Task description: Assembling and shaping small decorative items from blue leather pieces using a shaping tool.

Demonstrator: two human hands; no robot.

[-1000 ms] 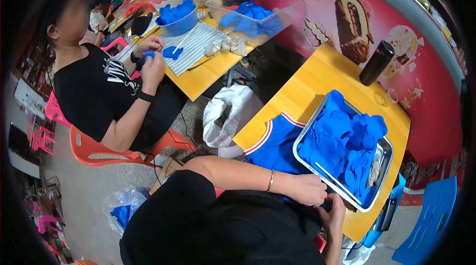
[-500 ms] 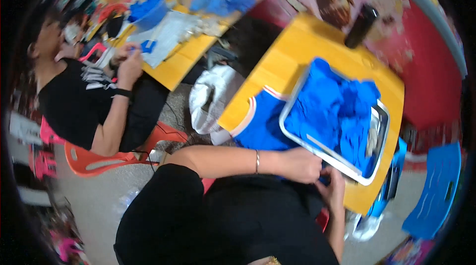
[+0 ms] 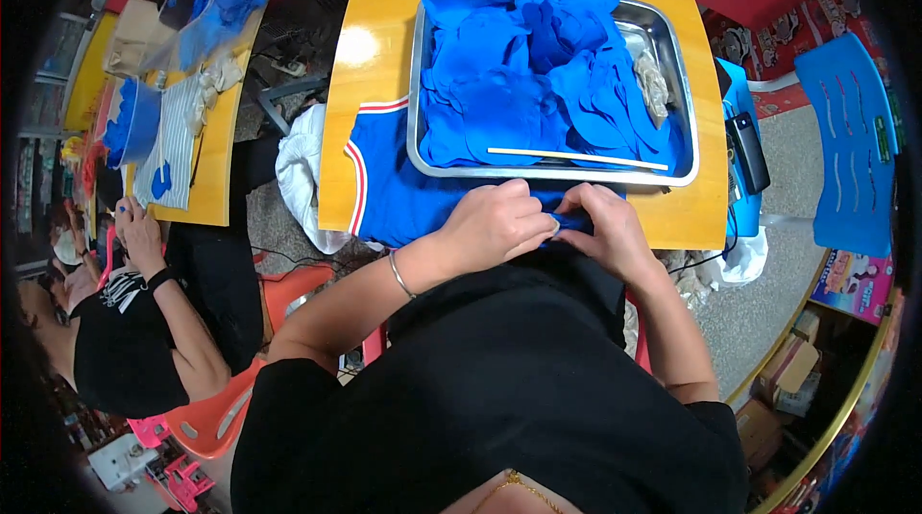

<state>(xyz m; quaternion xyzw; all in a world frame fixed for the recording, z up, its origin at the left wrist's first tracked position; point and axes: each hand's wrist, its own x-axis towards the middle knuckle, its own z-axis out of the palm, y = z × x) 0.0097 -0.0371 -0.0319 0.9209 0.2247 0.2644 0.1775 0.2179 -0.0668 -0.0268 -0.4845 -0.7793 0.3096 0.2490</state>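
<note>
My left hand [image 3: 499, 223] and my right hand [image 3: 610, 231] are close together in front of a metal tray, with fingertips pinched. Between them is a small piece of blue fabric [image 3: 574, 222], largely covered by the fingers. Under and beside my left hand, blue cloth [image 3: 399, 197] with red-and-white striped trim lies over the near table edge. Beyond my hands stands the metal tray [image 3: 413, 130], heaped with blue rounded fabric pieces [image 3: 490, 110]. A thin white stick [image 3: 576, 159] lies across their near side, and a beige bundle [image 3: 652, 86] sits at the tray's right.
The tray rests on a yellow table [image 3: 370, 67]. At left, a person [image 3: 144, 322] in black works at another yellow table [image 3: 213, 149] holding a blue tub [image 3: 142, 125]. A blue chair [image 3: 850, 144] stands right; a black device [image 3: 751, 154] is beside my table.
The view has swung, so the table and tray now appear straight ahead and less tilted. Both hands are still together near the tray, and the blue piece between them shows more clearly.
</note>
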